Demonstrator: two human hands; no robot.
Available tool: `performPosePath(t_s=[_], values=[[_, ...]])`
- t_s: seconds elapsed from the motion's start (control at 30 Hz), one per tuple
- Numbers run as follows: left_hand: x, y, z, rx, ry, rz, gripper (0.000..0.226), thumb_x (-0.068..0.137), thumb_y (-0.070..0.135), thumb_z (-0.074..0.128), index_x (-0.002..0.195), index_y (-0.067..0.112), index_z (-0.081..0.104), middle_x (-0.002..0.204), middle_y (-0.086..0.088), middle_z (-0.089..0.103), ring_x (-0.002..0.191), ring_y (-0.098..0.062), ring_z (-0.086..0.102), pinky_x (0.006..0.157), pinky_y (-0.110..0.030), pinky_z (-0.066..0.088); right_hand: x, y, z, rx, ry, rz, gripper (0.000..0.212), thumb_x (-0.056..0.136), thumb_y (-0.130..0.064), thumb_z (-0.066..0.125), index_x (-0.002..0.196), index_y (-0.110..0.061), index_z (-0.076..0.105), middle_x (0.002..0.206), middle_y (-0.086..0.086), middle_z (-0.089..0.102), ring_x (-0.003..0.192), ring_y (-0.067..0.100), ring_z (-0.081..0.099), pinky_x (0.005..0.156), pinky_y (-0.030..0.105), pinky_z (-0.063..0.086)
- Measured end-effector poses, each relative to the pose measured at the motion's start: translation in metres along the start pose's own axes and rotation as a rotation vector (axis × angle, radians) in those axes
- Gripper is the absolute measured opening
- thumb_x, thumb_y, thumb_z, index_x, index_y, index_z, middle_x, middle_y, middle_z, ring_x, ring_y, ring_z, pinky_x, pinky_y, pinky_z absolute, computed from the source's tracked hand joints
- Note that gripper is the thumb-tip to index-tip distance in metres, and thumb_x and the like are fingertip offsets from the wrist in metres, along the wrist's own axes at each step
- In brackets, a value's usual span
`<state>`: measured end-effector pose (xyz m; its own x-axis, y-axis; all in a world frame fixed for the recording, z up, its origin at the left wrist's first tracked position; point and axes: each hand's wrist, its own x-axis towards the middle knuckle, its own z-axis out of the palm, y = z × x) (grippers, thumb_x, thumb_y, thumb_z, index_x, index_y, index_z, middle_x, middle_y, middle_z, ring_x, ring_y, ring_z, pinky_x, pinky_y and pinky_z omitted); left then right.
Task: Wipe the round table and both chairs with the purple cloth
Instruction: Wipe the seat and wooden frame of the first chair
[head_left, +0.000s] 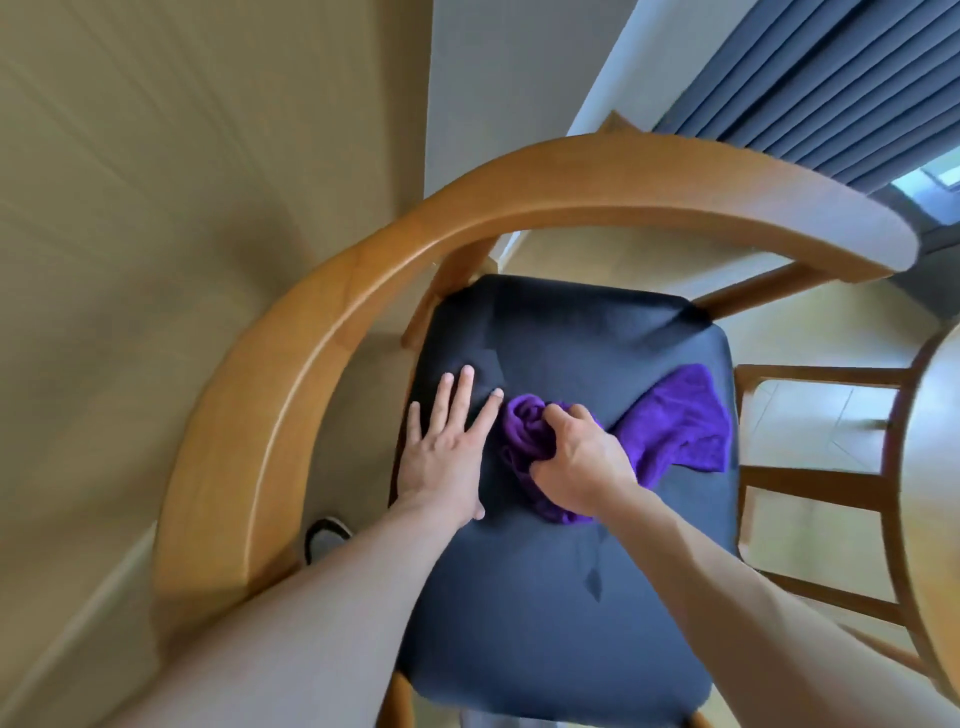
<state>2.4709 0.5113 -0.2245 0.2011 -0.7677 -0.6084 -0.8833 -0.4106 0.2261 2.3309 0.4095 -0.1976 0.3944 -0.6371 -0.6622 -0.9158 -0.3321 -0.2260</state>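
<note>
A wooden chair with a curved backrest (395, 249) and a dark padded seat (566, 613) fills the view from above. The purple cloth (675, 426) lies bunched on the middle of the seat. My right hand (576, 462) grips the crumpled part of the cloth, fingers curled into it. My left hand (447, 447) rests flat on the seat just left of the cloth, fingers straight and spread. The round table (935, 467) shows only as a pale wooden edge at the far right.
A wall runs close along the left of the chair. Grey curtains (810, 78) hang at the top right. The table's wooden legs and rails (810, 488) stand right of the seat over a pale tiled floor. A shoe (324, 540) shows under the chair's left arm.
</note>
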Motion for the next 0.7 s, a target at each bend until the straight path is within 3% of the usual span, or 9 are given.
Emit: performPosePath(t_s=[0.07, 0.13, 0.2, 0.27, 0.37, 0.47, 0.6, 0.7], values=[[0.000, 0.004, -0.001, 0.002, -0.020, -0.008, 0.152, 0.064, 0.034, 0.096, 0.158, 0.034, -0.024, 0.151, -0.004, -0.055, 0.150, -0.029, -0.035, 0.125, -0.055, -0.003, 0.004, -0.006, -0.014, 0.121, -0.029, 0.072, 0.021, 0.072, -0.031, 0.063, 0.080, -0.023, 0.045, 0.088, -0.006, 0.053, 0.083, 0.024, 0.056, 0.062, 0.029, 0.035], [0.000, 0.007, 0.000, 0.018, -0.009, -0.019, 0.148, 0.069, 0.026, 0.094, 0.157, 0.034, -0.025, 0.153, -0.007, -0.053, 0.148, -0.031, -0.038, 0.126, -0.056, -0.003, 0.014, -0.013, -0.034, 0.316, 0.121, 0.092, 0.018, 0.064, -0.034, 0.061, 0.072, -0.021, 0.050, 0.076, -0.005, 0.058, 0.070, 0.018, 0.054, 0.058, 0.027, 0.035], [0.000, 0.009, 0.001, 0.024, 0.012, -0.014, 0.142, 0.074, 0.019, 0.089, 0.157, 0.033, -0.025, 0.156, -0.009, -0.049, 0.149, -0.033, -0.037, 0.126, -0.058, -0.002, 0.037, -0.024, -0.059, 0.442, 0.339, 0.054, 0.023, 0.065, -0.035, 0.058, 0.082, -0.021, 0.061, 0.087, -0.001, 0.061, 0.075, 0.016, 0.052, 0.067, 0.024, 0.038], [0.000, 0.009, 0.003, 0.012, 0.011, 0.000, 0.135, 0.078, 0.014, 0.086, 0.159, 0.032, -0.020, 0.159, -0.009, -0.045, 0.150, -0.033, -0.034, 0.126, -0.058, 0.001, 0.071, -0.041, -0.081, 0.466, 0.399, -0.016, 0.034, 0.072, -0.031, 0.056, 0.103, -0.028, 0.070, 0.108, 0.002, 0.061, 0.087, 0.013, 0.051, 0.071, 0.015, 0.037], [0.002, 0.007, 0.007, -0.010, 0.044, -0.005, 0.136, 0.077, 0.013, 0.086, 0.158, 0.034, -0.021, 0.157, -0.006, -0.047, 0.151, -0.030, -0.033, 0.126, -0.058, 0.001, 0.125, -0.069, -0.090, 0.286, 0.229, -0.100, 0.041, 0.084, -0.023, 0.056, 0.123, -0.028, 0.068, 0.131, 0.002, 0.057, 0.112, 0.025, 0.054, 0.084, 0.026, 0.040], [0.002, 0.005, 0.012, 0.000, 0.013, 0.007, 0.150, 0.066, 0.019, 0.093, 0.155, 0.035, -0.026, 0.156, -0.004, -0.049, 0.152, -0.029, -0.033, 0.125, -0.056, -0.002, 0.136, -0.082, -0.072, -0.021, 0.145, -0.099, 0.058, 0.082, -0.021, 0.055, 0.140, -0.030, 0.055, 0.142, -0.002, 0.049, 0.134, 0.036, 0.039, 0.093, 0.041, 0.045], [0.002, 0.002, 0.010, 0.020, 0.004, 0.017, 0.156, 0.062, 0.034, 0.096, 0.152, 0.035, -0.032, 0.155, -0.004, -0.050, 0.151, -0.030, -0.034, 0.124, -0.055, -0.003, 0.111, -0.058, -0.067, -0.209, 0.160, -0.349, 0.054, 0.084, -0.019, 0.060, 0.137, -0.027, 0.056, 0.140, -0.005, 0.047, 0.124, 0.034, 0.044, 0.081, 0.040, 0.048], [0.002, 0.000, 0.006, 0.021, -0.013, 0.025, 0.154, 0.062, 0.042, 0.095, 0.154, 0.037, -0.029, 0.160, -0.003, -0.043, 0.151, -0.028, -0.033, 0.125, -0.054, -0.005, 0.090, -0.035, -0.077, -0.259, 0.009, -0.544, 0.052, 0.083, -0.016, 0.058, 0.132, -0.033, 0.062, 0.136, -0.010, 0.051, 0.124, 0.025, 0.049, 0.093, 0.040, 0.051]])
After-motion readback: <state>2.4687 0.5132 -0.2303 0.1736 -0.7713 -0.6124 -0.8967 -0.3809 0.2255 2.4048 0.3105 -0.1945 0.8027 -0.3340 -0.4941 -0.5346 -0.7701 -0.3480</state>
